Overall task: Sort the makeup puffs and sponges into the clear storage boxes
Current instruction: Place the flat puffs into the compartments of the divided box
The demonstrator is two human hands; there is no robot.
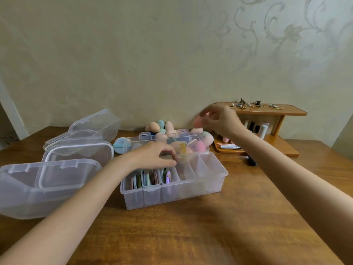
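A clear divided storage box point(208, 185) stands in the middle of the table. Its left compartments hold flat puffs point(150, 178) standing on edge; the right ones look bare. My left hand point(154, 155) hovers over the middle compartments with fingers curled, pinching what seems a flat peach puff point(180, 160), blurred. My right hand point(217, 119) is raised behind the box and holds a pink sponge point(197, 121) in its fingertips. A pile of egg-shaped sponges point(162, 128) in peach, pink and teal lies behind the box by the wall.
Several clear boxes and lids point(47, 180) are stacked at the left. The divided box's open lid point(145, 136) stands up behind it. A round blue-grey puff point(119, 146) lies beside it. A wooden shelf point(267, 111) with trinkets and bottles sits at the back right.
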